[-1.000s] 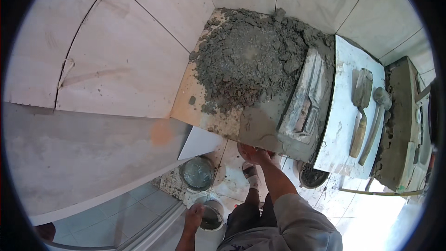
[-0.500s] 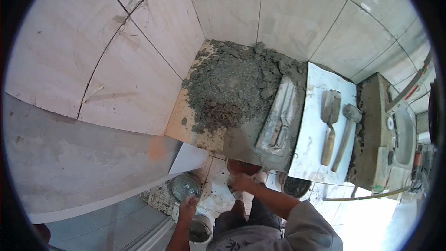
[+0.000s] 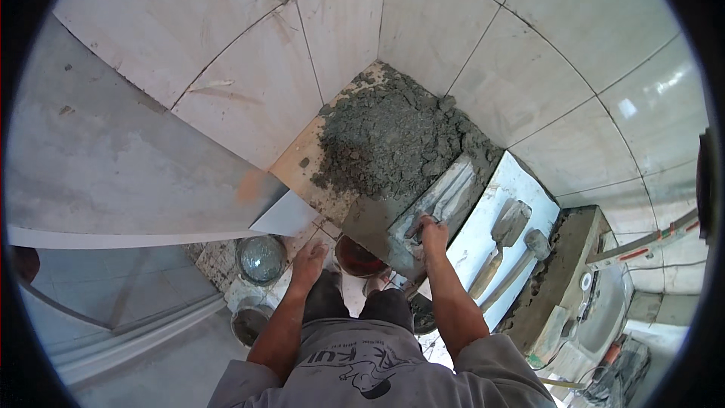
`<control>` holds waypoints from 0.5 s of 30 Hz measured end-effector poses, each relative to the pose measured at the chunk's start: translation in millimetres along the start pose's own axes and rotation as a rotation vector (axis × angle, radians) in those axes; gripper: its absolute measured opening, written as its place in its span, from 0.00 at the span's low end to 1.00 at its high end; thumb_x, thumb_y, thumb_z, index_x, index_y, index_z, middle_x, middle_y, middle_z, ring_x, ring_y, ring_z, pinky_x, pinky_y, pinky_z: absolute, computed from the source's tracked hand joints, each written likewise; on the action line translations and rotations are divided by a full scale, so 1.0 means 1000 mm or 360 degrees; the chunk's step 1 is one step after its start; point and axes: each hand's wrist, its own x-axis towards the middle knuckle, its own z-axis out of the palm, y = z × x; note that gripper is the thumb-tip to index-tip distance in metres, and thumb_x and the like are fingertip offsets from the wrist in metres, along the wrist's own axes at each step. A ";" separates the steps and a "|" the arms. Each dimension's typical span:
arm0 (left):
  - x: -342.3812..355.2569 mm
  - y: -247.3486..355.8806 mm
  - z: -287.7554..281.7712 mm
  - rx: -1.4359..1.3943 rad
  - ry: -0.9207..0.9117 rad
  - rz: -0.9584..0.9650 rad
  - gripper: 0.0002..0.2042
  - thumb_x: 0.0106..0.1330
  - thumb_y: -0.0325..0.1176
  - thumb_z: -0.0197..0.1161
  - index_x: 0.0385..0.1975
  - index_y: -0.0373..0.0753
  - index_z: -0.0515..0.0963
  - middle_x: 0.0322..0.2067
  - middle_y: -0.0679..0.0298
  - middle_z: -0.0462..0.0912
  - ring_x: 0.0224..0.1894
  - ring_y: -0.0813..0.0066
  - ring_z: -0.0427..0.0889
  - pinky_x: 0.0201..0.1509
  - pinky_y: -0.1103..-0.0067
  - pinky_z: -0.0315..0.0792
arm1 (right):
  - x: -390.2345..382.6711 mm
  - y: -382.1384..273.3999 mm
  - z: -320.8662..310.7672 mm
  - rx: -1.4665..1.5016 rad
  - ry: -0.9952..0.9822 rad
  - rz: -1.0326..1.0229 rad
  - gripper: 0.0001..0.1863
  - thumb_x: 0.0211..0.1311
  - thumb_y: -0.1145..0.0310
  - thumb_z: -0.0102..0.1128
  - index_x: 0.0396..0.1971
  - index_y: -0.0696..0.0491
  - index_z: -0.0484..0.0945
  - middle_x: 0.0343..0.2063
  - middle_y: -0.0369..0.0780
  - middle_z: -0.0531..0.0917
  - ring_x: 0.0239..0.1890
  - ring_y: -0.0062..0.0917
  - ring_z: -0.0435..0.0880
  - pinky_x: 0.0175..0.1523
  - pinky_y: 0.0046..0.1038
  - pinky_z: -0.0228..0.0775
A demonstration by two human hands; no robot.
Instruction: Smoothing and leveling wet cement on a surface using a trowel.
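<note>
My right hand (image 3: pixel 432 233) is closed around the handle of a long, mortar-smeared plastering float (image 3: pixel 453 186). The float lies on grey mortar at the right side of a rough mortar heap (image 3: pixel 381 140). My left hand (image 3: pixel 309 258) is held low before my body with its fingers curled, and nothing shows in it. It is between a round bucket of cloudy water (image 3: pixel 261 259) and a reddish basin (image 3: pixel 361 257). To the right, a trowel with a wooden handle (image 3: pixel 510 224) and a mallet (image 3: pixel 537 243) lie on a white board (image 3: pixel 504 194).
Tiled walls (image 3: pixel 445 23) meet behind the mortar. A grey slab (image 3: pixel 136 159) with a pale front edge runs along the left. Another bucket (image 3: pixel 250 325) stands by my left forearm. A washbasin (image 3: pixel 610 298) and a spirit level (image 3: pixel 642 245) are at the far right.
My right hand has moved up from the reddish basin and taken hold of the float's handle. My left hand has risen. The view has turned, so the scene appears rotated.
</note>
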 end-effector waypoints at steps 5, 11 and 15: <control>-0.005 -0.063 0.025 -0.0028 0.0008 -0.0146 0.19 0.62 0.41 0.58 0.46 0.33 0.75 0.42 0.47 0.80 0.46 0.55 0.79 0.50 0.71 0.71 | 0.005 -0.055 -0.027 0.0497 0.0007 0.0461 0.04 0.52 0.74 0.53 0.20 0.55 0.73 0.16 0.38 0.76 0.17 0.25 0.75 0.21 0.27 0.66; 0.036 -0.057 -0.020 0.0462 -0.0346 -0.0310 0.16 0.61 0.42 0.58 0.35 0.33 0.80 0.27 0.55 0.81 0.34 0.65 0.81 0.42 0.71 0.72 | -0.010 -0.133 -0.024 -0.0878 -0.0144 -0.0351 0.27 0.59 0.49 0.57 0.43 0.60 0.75 0.28 0.50 0.82 0.31 0.42 0.82 0.40 0.38 0.74; 0.074 0.043 -0.047 0.0663 -0.0044 0.0276 0.13 0.59 0.39 0.58 0.35 0.35 0.79 0.35 0.48 0.80 0.39 0.48 0.78 0.45 0.64 0.71 | 0.015 -0.148 0.015 -0.1508 -0.0506 -0.0599 0.29 0.59 0.44 0.52 0.43 0.58 0.73 0.29 0.53 0.82 0.34 0.48 0.82 0.41 0.43 0.73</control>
